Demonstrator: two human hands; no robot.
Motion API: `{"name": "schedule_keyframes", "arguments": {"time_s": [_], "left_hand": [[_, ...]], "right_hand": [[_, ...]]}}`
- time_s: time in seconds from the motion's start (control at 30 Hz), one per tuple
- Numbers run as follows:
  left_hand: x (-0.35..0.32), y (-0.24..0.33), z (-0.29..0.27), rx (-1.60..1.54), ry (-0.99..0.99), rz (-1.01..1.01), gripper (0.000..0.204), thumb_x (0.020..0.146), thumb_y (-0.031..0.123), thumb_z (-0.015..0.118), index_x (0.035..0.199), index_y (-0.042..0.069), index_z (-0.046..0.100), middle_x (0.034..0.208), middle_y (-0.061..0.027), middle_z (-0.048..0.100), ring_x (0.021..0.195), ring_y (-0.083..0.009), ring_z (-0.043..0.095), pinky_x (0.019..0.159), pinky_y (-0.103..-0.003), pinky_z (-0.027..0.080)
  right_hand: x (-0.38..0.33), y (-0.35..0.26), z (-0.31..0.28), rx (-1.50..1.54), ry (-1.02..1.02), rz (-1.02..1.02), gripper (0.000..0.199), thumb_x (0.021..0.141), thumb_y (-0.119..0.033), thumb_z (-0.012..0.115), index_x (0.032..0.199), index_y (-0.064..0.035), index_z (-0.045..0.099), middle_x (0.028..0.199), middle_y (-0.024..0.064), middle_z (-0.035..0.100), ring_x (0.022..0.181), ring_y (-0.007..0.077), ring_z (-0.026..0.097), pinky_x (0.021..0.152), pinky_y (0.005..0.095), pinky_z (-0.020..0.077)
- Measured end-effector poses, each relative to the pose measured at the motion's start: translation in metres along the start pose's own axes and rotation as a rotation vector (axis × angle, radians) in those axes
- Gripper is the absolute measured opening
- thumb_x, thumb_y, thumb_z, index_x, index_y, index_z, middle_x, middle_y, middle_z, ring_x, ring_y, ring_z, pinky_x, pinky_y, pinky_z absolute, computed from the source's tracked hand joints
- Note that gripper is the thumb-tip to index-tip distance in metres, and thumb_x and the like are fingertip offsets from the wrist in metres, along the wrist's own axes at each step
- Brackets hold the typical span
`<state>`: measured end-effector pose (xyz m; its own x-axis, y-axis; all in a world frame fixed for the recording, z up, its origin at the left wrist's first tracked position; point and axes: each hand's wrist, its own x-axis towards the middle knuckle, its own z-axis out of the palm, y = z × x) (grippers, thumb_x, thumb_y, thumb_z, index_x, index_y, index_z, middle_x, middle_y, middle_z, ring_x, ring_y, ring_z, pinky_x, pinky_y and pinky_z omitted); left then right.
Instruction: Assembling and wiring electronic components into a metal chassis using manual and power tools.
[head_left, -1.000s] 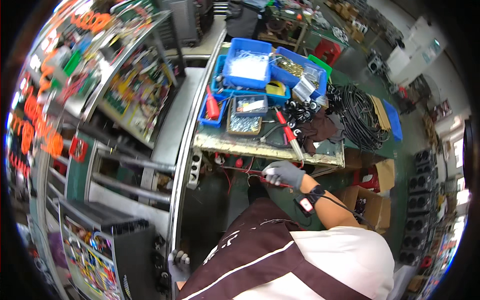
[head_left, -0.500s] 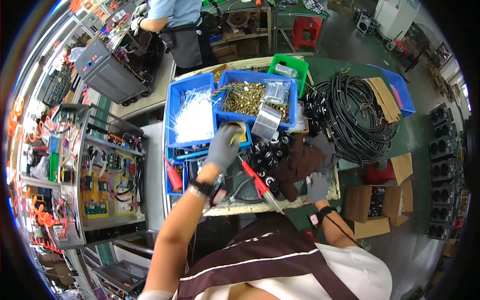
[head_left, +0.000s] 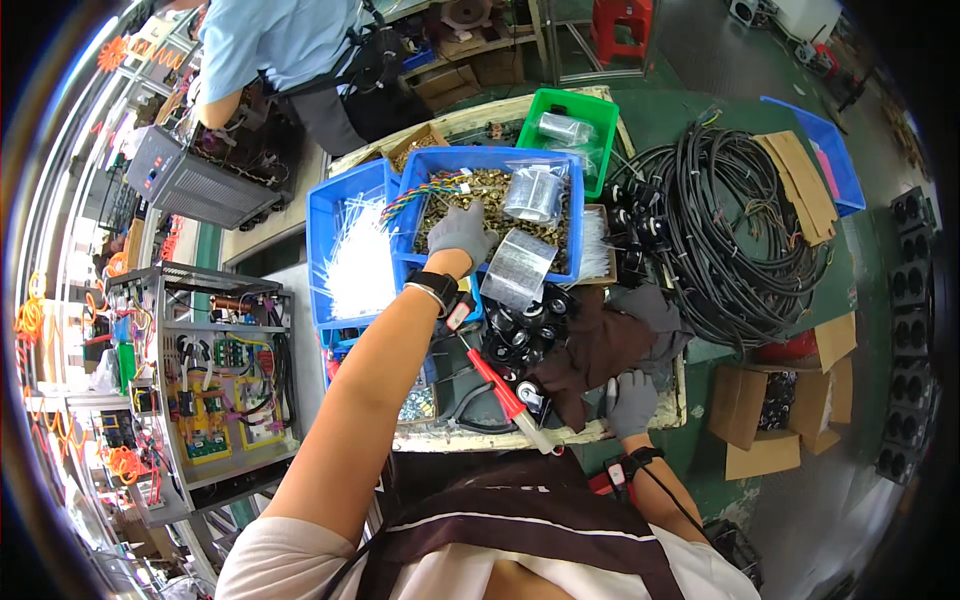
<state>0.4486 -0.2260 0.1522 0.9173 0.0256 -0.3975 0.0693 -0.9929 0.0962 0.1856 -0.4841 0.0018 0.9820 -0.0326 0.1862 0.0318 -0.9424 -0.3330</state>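
My left hand, in a grey glove, reaches into a blue bin of small brass-coloured metal fittings. Its fingers curl down among the fittings, and whatever they hold is hidden. A twisted bundle of coloured wires lies across the bin beside that hand. Clear plastic packets, one a rolled packet, the other a flat packet, rest at the bin's right side. My right hand, also gloved, lies open on the table's front edge, next to a dark brown cloth.
White plastic strips fill a blue bin on the left. A green bin stands behind. A red-handled tool lies near the front edge. Coiled black cable covers the right. A person works beyond; cardboard boxes sit right.
My left hand has moved forward from the small container with the yellow item into the bin of brass fittings. My right hand stays by the cloth. The head view has shifted.
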Motion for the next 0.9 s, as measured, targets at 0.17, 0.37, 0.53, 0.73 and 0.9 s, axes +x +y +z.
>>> {"name": "schedule_keyframes", "arguments": {"time_s": [0.17, 0.37, 0.53, 0.73, 0.9], "left_hand": [[0.002, -0.007, 0.017, 0.195, 0.111, 0.059, 0.043, 0.083, 0.038, 0.050, 0.112, 0.006, 0.047, 0.104, -0.0232, 0.055, 0.099, -0.0389, 0.055, 0.083, -0.045, 0.045], [0.005, -0.010, 0.009, 0.090, -0.041, 0.081, 0.040, 0.086, 0.036, 0.046, 0.112, 0.006, 0.047, 0.103, -0.0230, 0.058, 0.097, -0.0386, 0.056, 0.082, -0.046, 0.044], [0.013, -0.019, 0.012, 0.066, -0.044, 0.112, 0.036, 0.087, 0.036, 0.045, 0.108, 0.008, 0.050, 0.098, -0.0197, 0.061, 0.095, -0.0372, 0.057, 0.080, -0.046, 0.044], [0.022, -0.043, 0.007, -1.395, -0.034, -0.128, 0.024, 0.091, 0.033, 0.048, 0.097, 0.011, 0.053, 0.053, 0.0050, 0.034, 0.038, -0.0044, 0.028, 0.034, -0.020, 0.019], [0.018, -0.069, 0.004, -2.345, -0.747, 0.296, 0.028, 0.092, 0.036, 0.041, 0.088, 0.011, 0.051, 0.057, 0.0028, 0.032, 0.042, -0.0087, 0.026, 0.038, -0.023, 0.022]], "right_hand": [[0.000, 0.000, 0.001, 0.039, -0.019, -0.017, 0.019, 0.081, -0.025, 0.052, 0.075, -0.0063, 0.049, 0.076, 0.0126, 0.048, 0.072, 0.0313, 0.049, 0.058, 0.0425, 0.0395], [-0.002, 0.001, 0.000, 0.056, -0.019, -0.008, 0.018, 0.081, -0.024, 0.052, 0.076, -0.0066, 0.048, 0.076, 0.0125, 0.047, 0.073, 0.0312, 0.048, 0.060, 0.0423, 0.0388], [-0.003, 0.001, -0.002, 0.054, -0.024, -0.008, 0.018, 0.081, -0.023, 0.052, 0.076, -0.0064, 0.048, 0.076, 0.0127, 0.047, 0.073, 0.0315, 0.048, 0.061, 0.0422, 0.0386], [-0.002, 0.003, 0.002, 0.046, -0.006, -0.014, 0.018, 0.081, -0.023, 0.052, 0.076, -0.0064, 0.048, 0.077, 0.0128, 0.047, 0.075, 0.0313, 0.048, 0.061, 0.0422, 0.0388], [-0.006, 0.001, -0.001, 0.039, 0.034, 0.003, 0.019, 0.082, -0.024, 0.051, 0.076, -0.0061, 0.048, 0.078, 0.0131, 0.048, 0.075, 0.0319, 0.048, 0.062, 0.0429, 0.0393]]}}
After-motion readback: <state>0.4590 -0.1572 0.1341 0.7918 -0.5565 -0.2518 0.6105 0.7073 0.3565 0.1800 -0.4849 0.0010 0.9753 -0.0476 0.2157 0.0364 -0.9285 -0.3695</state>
